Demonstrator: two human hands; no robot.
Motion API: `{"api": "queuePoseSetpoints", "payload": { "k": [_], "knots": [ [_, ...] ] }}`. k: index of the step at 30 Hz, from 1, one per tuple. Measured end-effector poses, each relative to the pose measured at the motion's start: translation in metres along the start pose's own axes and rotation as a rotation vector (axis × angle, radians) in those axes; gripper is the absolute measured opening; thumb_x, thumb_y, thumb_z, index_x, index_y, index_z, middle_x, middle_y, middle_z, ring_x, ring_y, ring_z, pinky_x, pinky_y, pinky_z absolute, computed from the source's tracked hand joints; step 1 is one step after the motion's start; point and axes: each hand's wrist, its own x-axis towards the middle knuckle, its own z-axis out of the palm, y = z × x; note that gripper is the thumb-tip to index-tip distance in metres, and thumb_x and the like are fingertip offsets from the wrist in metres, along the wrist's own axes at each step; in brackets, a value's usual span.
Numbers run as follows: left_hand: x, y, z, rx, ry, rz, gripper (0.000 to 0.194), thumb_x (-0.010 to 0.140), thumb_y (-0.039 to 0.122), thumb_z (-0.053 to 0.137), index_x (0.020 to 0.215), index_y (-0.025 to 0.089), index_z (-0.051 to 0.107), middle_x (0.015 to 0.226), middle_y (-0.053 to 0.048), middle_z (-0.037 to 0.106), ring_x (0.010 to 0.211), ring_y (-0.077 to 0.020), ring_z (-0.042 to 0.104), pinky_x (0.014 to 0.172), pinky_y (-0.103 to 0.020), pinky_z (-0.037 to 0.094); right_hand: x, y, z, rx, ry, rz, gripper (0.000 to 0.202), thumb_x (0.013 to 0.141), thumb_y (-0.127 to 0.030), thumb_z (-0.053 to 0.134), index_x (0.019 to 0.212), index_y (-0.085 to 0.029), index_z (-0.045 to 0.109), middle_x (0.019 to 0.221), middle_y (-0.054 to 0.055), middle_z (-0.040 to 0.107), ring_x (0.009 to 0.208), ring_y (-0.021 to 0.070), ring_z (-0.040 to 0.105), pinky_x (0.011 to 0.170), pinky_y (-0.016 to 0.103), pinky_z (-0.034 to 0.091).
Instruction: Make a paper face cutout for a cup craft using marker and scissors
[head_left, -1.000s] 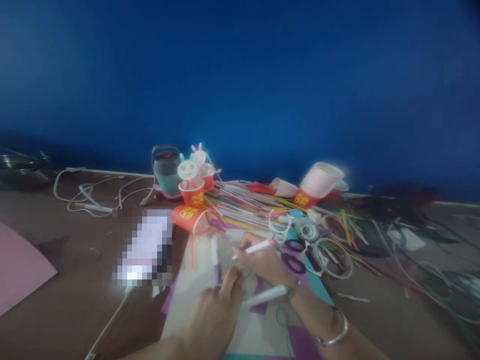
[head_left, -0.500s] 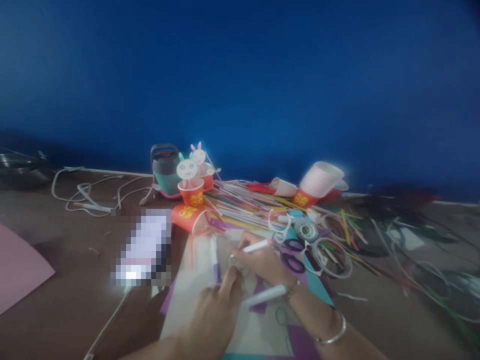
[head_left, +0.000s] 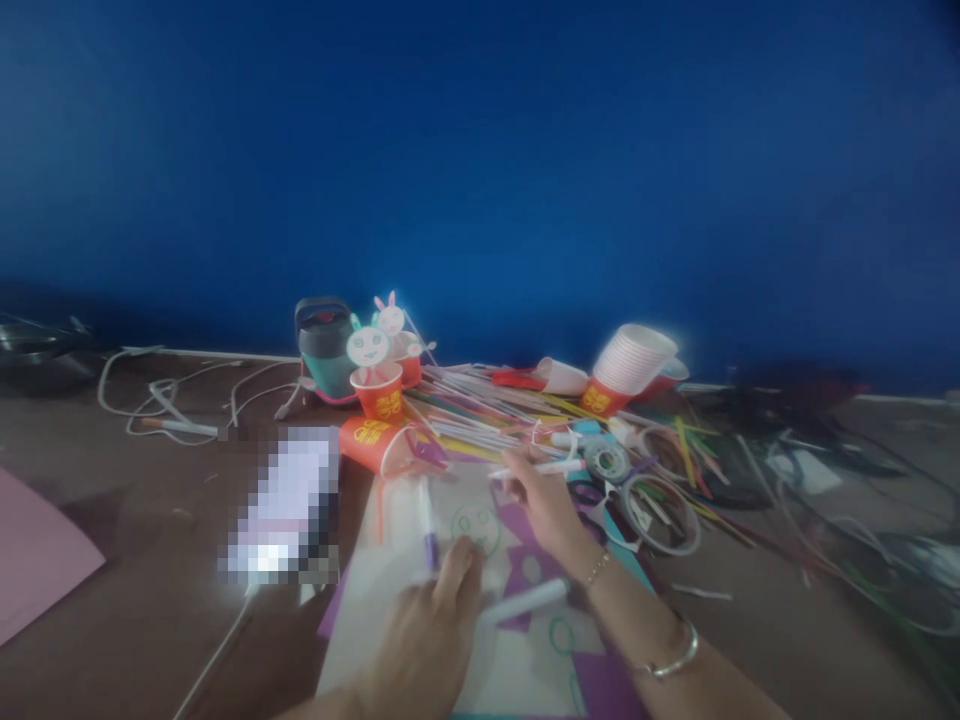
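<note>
My right hand is closed around a white marker, raised near the far edge of a sheet of white paper. My left hand rests on that sheet with its fingertips pressing it down, just below a small round face drawing in green line. A second white marker lies between my hands. Left of the drawing lies a marker with a purple end. Green loops are drawn near the sheet's right side, beside purple paper.
Orange paper cups, one with a rabbit face, stand behind the sheet. Colored sticks, stacked cups, tape rolls and purple-handled scissors lie right. A blurred phone, charging cable and pink paper lie left.
My right hand has lifted away from the face drawing, up and to the right, with the marker still in it. The drawing now shows more fully. My left hand stays in place.
</note>
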Motion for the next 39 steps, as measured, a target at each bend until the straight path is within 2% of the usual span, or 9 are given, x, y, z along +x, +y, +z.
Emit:
{"api": "queuePoseSetpoints", "payload": {
  "k": [5,10,16,22,27,33,39],
  "knots": [
    [-0.002,0.000,-0.004,-0.065,-0.023,0.013,0.061,0.082,0.000,0.033,0.141,0.016,0.029,0.149,-0.016,0.030,0.096,-0.0210,0.065,0.081,-0.038,0.056,-0.005,-0.015,-0.001,-0.119,-0.007,-0.026,0.034,0.074,-0.044,0.053,0.053,-0.024,0.037,0.048,-0.003,0.044,0.046,0.0116,0.040,0.044,0.025,0.035],
    [-0.002,0.000,-0.009,-0.079,-0.014,0.069,0.053,0.085,0.004,0.031,0.136,0.016,0.035,0.143,-0.015,0.038,0.097,-0.0212,0.065,0.081,-0.038,0.056,-0.007,-0.024,-0.002,-0.118,-0.015,-0.043,0.033,0.071,-0.046,0.059,0.055,-0.023,0.040,0.047,-0.005,0.040,0.044,0.0109,0.039,0.042,0.024,0.031],
    [-0.003,0.000,-0.013,-0.079,-0.019,0.085,0.049,0.082,0.001,0.032,0.127,0.017,0.043,0.132,-0.013,0.048,0.091,-0.0203,0.065,0.075,-0.037,0.058,-0.003,-0.008,-0.003,0.081,-0.057,0.002,0.039,0.074,-0.045,0.060,0.056,-0.023,0.034,0.043,-0.009,0.033,0.040,0.0081,0.029,0.041,0.023,0.025],
    [0.000,-0.001,-0.007,-0.073,0.003,0.050,0.054,0.078,-0.002,0.034,0.128,0.016,0.041,0.133,-0.013,0.047,0.089,-0.0202,0.066,0.074,-0.036,0.058,-0.002,0.004,-0.006,0.117,-0.128,-0.023,0.033,0.073,-0.040,0.064,0.059,-0.023,0.040,0.046,-0.008,0.041,0.043,0.0087,0.031,0.043,0.023,0.025],
    [-0.001,0.000,-0.007,-0.092,0.030,0.033,0.050,0.084,0.002,0.031,0.130,0.017,0.040,0.136,-0.014,0.044,0.088,-0.0203,0.067,0.076,-0.037,0.058,-0.002,0.003,-0.006,0.095,-0.127,-0.028,0.032,0.073,-0.040,0.064,0.061,-0.023,0.041,0.048,-0.008,0.041,0.043,0.0090,0.031,0.043,0.024,0.024],
    [-0.002,-0.001,-0.014,-0.097,0.005,0.023,0.042,0.090,0.007,0.028,0.127,0.018,0.044,0.138,-0.014,0.043,0.088,-0.0206,0.067,0.076,-0.038,0.057,-0.006,-0.009,-0.005,-0.056,-0.083,-0.061,0.038,0.079,-0.046,0.051,0.054,-0.024,0.034,0.043,-0.007,0.034,0.041,0.0103,0.031,0.042,0.026,0.025],
    [0.000,-0.003,-0.006,-0.105,0.026,0.041,0.046,0.084,0.003,0.035,0.126,0.019,0.044,0.138,-0.013,0.042,0.090,-0.0204,0.067,0.078,-0.037,0.057,-0.002,0.000,-0.008,0.108,-0.115,-0.032,0.030,0.074,-0.037,0.060,0.060,-0.023,0.037,0.046,-0.009,0.032,0.042,0.0094,0.026,0.042,0.025,0.019]
  ]
}}
